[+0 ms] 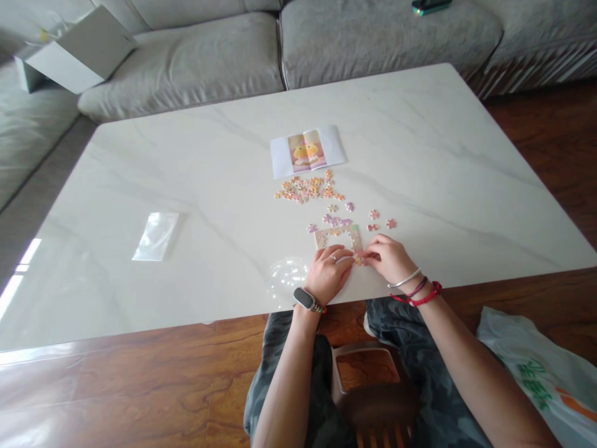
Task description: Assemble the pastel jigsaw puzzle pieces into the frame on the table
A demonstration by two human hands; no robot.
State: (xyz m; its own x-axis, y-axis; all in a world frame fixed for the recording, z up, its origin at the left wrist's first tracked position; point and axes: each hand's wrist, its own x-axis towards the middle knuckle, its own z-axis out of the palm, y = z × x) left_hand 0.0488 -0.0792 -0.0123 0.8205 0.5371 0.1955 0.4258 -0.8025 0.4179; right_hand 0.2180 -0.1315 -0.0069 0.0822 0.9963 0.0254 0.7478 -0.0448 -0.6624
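Observation:
My left hand [328,274] and my right hand [386,258] meet at the near side of a partly joined jigsaw border [338,235] on a white marble table [410,168]. The right fingertips pinch a small jigsaw piece [359,259] at the border's near right corner. My left fingers lie against the border's near edge, and I cannot tell whether they grip anything. Beyond the border are lilac jigsaw pieces [336,219], a heap of pastel pieces [305,190], and a printed picture sheet [308,151]. Several loose pieces [374,214] lie right of the border.
A clear plastic bag [156,236] lies on the table's left side. Grey sofa cushions [382,43] run behind the table, with a white box [77,50] and a dark phone [431,6] on them. A white carrier bag [536,379] lies on the wooden floor at right.

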